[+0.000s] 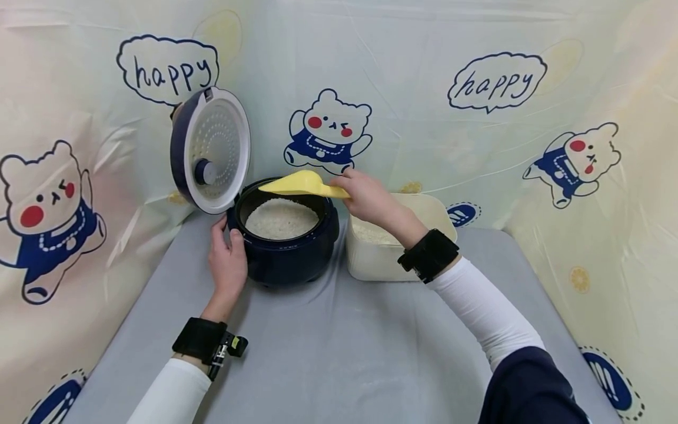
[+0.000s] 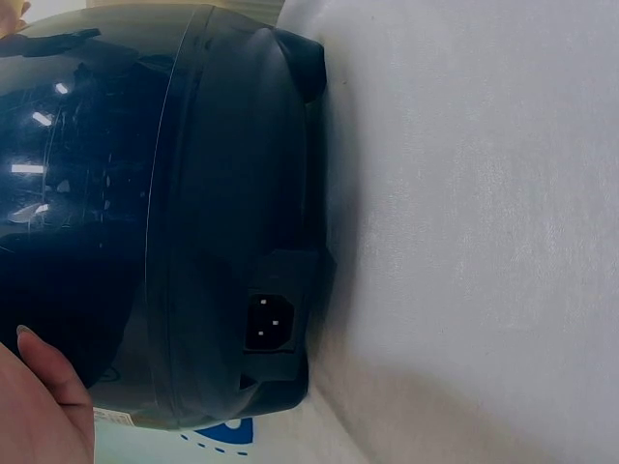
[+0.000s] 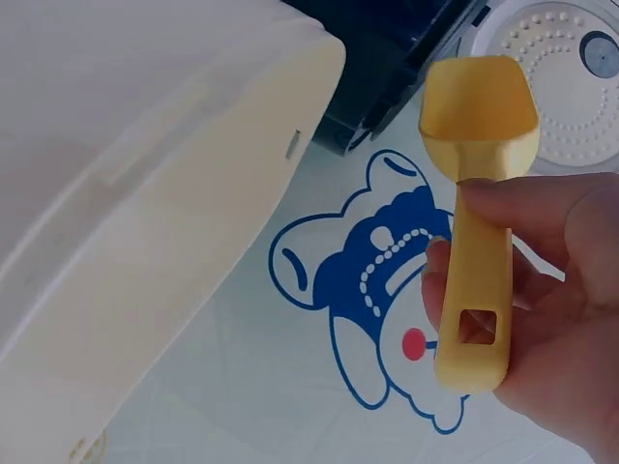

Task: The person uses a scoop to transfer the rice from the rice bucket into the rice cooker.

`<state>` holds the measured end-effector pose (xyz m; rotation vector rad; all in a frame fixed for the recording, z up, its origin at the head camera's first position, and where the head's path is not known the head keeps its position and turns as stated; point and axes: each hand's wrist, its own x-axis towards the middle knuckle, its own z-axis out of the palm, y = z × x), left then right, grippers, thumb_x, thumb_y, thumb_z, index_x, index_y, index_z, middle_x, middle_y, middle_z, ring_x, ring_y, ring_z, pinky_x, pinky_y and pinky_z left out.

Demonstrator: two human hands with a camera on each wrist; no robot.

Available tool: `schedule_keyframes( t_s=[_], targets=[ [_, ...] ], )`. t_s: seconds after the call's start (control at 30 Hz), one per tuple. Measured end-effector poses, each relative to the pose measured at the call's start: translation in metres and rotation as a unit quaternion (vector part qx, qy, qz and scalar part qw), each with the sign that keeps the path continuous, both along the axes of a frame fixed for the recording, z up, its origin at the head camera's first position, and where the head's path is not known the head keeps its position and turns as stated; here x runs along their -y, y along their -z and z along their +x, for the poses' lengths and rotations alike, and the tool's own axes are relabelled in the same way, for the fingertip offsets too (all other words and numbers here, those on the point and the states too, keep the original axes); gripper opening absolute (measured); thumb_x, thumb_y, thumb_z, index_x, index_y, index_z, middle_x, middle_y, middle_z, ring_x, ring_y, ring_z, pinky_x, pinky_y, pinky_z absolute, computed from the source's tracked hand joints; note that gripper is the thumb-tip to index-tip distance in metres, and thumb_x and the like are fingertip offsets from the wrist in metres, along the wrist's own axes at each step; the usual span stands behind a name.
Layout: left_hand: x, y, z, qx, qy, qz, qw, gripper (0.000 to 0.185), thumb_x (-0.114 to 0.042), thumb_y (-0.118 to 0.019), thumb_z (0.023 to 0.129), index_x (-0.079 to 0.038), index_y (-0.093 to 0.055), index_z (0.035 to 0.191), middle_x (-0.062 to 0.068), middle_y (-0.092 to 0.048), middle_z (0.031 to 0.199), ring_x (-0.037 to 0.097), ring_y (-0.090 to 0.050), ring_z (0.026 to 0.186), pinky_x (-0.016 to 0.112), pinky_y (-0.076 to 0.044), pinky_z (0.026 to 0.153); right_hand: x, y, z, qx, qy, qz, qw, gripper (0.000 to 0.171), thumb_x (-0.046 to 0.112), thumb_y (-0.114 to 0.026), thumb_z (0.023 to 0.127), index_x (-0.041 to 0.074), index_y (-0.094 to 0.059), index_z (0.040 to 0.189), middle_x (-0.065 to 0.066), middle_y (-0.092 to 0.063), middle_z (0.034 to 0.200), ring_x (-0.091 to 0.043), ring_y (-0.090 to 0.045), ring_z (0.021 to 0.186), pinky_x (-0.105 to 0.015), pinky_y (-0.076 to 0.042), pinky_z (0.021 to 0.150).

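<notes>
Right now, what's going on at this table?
A person is working at an open rice cooker that has white rice in its pot. The right hand holds a yellow scoop over the pot; the scoop looks empty in the right wrist view. The left hand rests against the cooker's side. The lid stands up at the back. A cream bin with more rice sits just right of the cooker on the grey table.

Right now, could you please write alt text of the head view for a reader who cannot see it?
A right hand holds a yellow scoop over an open dark blue rice cooker filled with white rice. The left hand rests on the cooker's side. A cream container stands beside it on a grey table.
</notes>
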<state>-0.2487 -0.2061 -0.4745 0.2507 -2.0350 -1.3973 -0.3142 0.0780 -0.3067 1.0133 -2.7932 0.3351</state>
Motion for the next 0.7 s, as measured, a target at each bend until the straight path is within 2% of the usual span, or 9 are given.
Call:
schedule_keyframes(
  t_s=[0.1,0.27,0.47,0.7],
  targets=[
    [-0.001,-0.003,0.000,0.000,0.000,0.003,1.0000,0.053,-0.032,-0.043,0.105,-0.006,-0.050,0.150,0.015,-0.052,0.154,0.042,-0.051,0.133,0.060,-0.036,0.108,-0.001,0.001,0.001,-0.015,-0.002,0.015,1.000,0.035,-0.001,-0.062,0.099,0.007,-0.070,0.131,-0.011,-0.063,0.110,-0.026,-0.059,0.097,-0.038,-0.053,0.086],
    [0.000,-0.003,-0.001,0.001,0.000,0.003,1.0000,0.053,-0.030,-0.043,0.104,-0.005,-0.049,0.150,0.015,-0.052,0.154,0.042,-0.052,0.132,0.060,-0.036,0.108,-0.005,0.003,0.001,-0.025,-0.006,0.010,1.000,0.033,-0.003,-0.065,0.097,0.008,-0.072,0.127,-0.012,-0.062,0.108,-0.027,-0.058,0.096,-0.038,-0.052,0.086],
    [0.000,-0.002,-0.001,-0.001,0.001,0.002,1.0000,0.052,-0.029,-0.043,0.104,-0.005,-0.050,0.150,0.015,-0.052,0.154,0.043,-0.053,0.130,0.060,-0.036,0.108,-0.008,0.005,0.002,-0.009,-0.004,0.015,1.000,0.034,-0.004,-0.067,0.095,0.009,-0.072,0.126,-0.013,-0.064,0.111,-0.028,-0.057,0.099,-0.039,-0.050,0.090],
    [0.001,0.001,-0.002,0.000,0.003,-0.001,1.0000,0.052,-0.030,-0.045,0.104,-0.005,-0.050,0.150,0.015,-0.052,0.154,0.041,-0.050,0.137,0.059,-0.035,0.110,-0.012,0.011,0.002,0.003,-0.003,0.014,1.000,0.034,-0.004,-0.067,0.095,0.010,-0.072,0.126,-0.013,-0.061,0.113,-0.028,-0.056,0.101,-0.039,-0.050,0.091]
  ],
)
